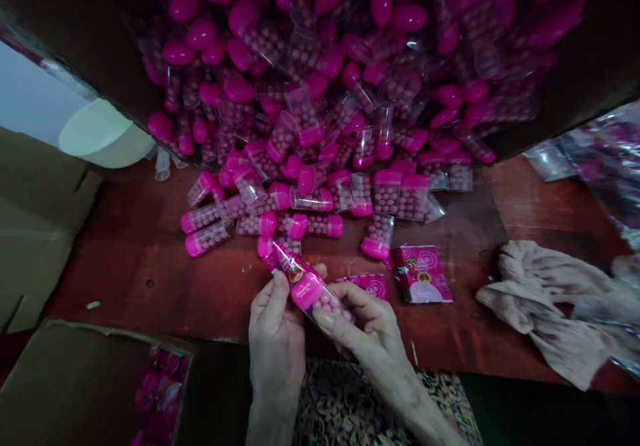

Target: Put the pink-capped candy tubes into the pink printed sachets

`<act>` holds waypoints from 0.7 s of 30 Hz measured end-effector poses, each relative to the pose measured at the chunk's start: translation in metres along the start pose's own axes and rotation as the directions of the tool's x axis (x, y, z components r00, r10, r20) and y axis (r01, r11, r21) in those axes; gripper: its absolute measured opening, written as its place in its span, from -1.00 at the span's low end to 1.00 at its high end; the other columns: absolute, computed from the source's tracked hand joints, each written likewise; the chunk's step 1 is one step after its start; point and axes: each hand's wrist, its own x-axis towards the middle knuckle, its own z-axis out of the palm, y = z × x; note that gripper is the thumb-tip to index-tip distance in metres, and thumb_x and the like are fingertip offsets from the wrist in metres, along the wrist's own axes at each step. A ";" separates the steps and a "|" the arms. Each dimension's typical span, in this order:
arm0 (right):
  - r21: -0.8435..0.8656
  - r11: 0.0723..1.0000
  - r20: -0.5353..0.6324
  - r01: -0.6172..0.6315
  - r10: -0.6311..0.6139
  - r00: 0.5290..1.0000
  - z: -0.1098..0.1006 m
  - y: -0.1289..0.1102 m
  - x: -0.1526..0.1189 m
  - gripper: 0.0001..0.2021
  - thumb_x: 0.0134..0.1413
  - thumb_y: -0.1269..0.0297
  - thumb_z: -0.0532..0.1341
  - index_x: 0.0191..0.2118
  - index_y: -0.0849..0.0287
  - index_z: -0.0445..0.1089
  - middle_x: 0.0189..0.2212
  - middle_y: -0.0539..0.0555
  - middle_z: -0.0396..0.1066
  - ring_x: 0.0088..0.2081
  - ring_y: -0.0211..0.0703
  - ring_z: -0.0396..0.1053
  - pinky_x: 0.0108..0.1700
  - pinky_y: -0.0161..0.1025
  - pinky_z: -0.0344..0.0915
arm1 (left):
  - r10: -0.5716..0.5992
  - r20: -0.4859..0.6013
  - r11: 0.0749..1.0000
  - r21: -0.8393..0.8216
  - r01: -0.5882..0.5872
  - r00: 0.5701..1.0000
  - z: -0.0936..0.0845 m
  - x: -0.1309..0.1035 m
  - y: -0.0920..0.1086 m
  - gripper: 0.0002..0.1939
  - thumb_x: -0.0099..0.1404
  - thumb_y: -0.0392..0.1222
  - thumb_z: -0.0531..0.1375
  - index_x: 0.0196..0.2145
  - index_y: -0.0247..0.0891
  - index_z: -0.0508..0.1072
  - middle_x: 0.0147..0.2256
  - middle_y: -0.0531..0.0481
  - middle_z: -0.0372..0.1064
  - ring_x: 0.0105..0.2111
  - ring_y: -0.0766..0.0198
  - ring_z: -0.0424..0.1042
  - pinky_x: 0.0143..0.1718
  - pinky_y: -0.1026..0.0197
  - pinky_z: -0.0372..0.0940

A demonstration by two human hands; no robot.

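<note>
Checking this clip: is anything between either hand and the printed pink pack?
Nothing visible stands in the way: the left hand and right hand both hold the printed pink pack directly. The pink-capped containers lie beyond it, not between.

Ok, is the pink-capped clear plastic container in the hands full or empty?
Not empty: pink balls show inside the container. Whether full, cannot tell: the right hand hides part.
</note>
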 end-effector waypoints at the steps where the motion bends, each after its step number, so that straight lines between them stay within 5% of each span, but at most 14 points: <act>1: -0.024 1.000 0.002 0.015 -0.015 1.000 0.000 0.000 0.000 -0.81 0.01 0.15 0.25 -0.31 0.15 0.41 -0.55 -0.10 0.22 -0.54 -0.37 0.07 -0.52 -0.40 0.03 | -0.001 -0.011 1.000 -0.004 0.000 1.000 0.000 0.000 0.000 -0.71 0.12 -0.02 0.23 -0.41 -0.35 0.54 -0.43 -0.15 0.53 -0.42 0.17 0.49 -0.33 0.15 0.37; 7: -0.109 0.991 0.054 0.077 -0.072 0.996 0.004 -0.005 -0.002 -0.86 0.02 0.19 0.25 -0.34 0.14 0.42 -0.52 -0.09 0.27 -0.48 -0.34 0.15 -0.44 -0.39 0.10 | 0.005 -0.085 0.999 0.032 -0.002 0.996 -0.001 0.001 0.003 -0.66 0.12 0.03 0.22 -0.50 -0.35 0.52 -0.54 -0.10 0.50 -0.47 0.19 0.49 -0.36 0.18 0.38; 14: -0.177 0.976 -0.084 0.124 -0.140 0.987 0.006 0.000 0.001 -0.86 0.03 0.21 0.23 -0.34 0.17 0.41 -0.54 -0.08 0.29 -0.51 -0.33 0.17 -0.47 -0.39 0.11 | 0.008 -0.050 1.000 -0.024 -0.009 0.999 0.002 -0.002 -0.002 -0.66 0.21 -0.01 0.15 -0.35 -0.38 0.52 -0.38 -0.17 0.53 -0.33 0.17 0.50 -0.24 0.14 0.36; 21: -0.210 0.968 -0.053 0.135 -0.149 0.987 0.002 0.000 0.003 -0.85 0.05 0.20 0.22 -0.35 0.17 0.40 -0.53 -0.08 0.30 -0.50 -0.33 0.18 -0.47 -0.39 0.12 | -0.015 0.009 1.000 -0.019 0.015 1.000 0.000 0.002 -0.001 -0.80 0.15 -0.15 0.23 -0.33 -0.36 0.51 -0.37 -0.15 0.52 -0.33 0.20 0.50 -0.23 0.18 0.36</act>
